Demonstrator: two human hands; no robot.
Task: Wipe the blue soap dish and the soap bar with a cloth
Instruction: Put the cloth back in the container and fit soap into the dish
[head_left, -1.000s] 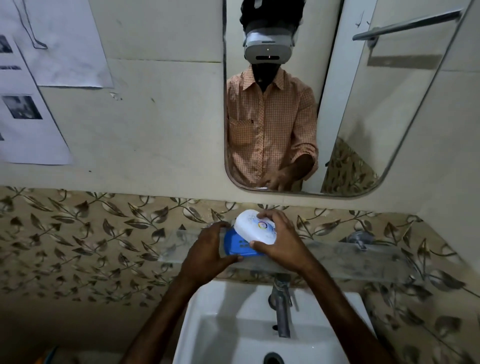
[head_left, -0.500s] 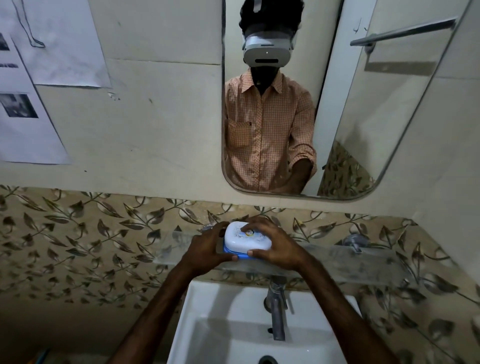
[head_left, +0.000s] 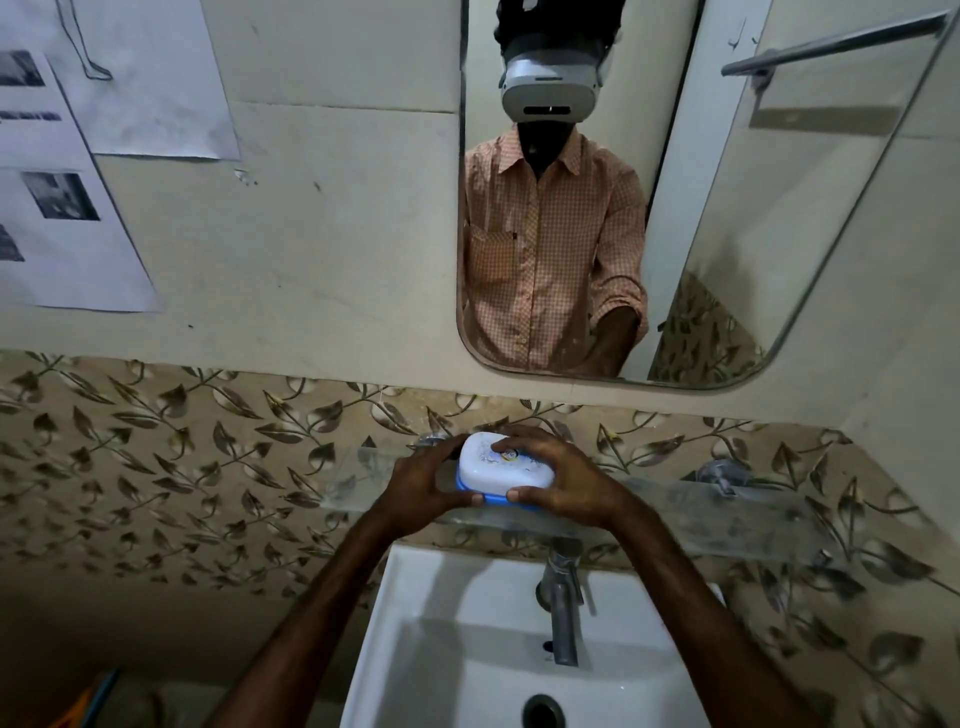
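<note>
From the head camera, both hands grasped the blue soap dish (head_left: 470, 496), its white lid (head_left: 501, 464) seated on top, over the glass shelf (head_left: 727, 512) above the washbasin (head_left: 415, 623). The left hand (head_left: 423, 480) cupped its left end; the right hand (head_left: 563, 475) pressed on the lid. No cloth was visible. Judging by this, the step was handling the closed dish; next, the lid had to come off to reach the soap bar.

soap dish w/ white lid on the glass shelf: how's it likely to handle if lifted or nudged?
The soap dish looks like rigid moulded plastic, so probably stiff and light for its size. Its glossy white lid may be slippery, and could separate from the blue base unless gripped low, where the left hand and right hand hold it. On the smooth glass shelf it would likely slide, not tip.
</note>
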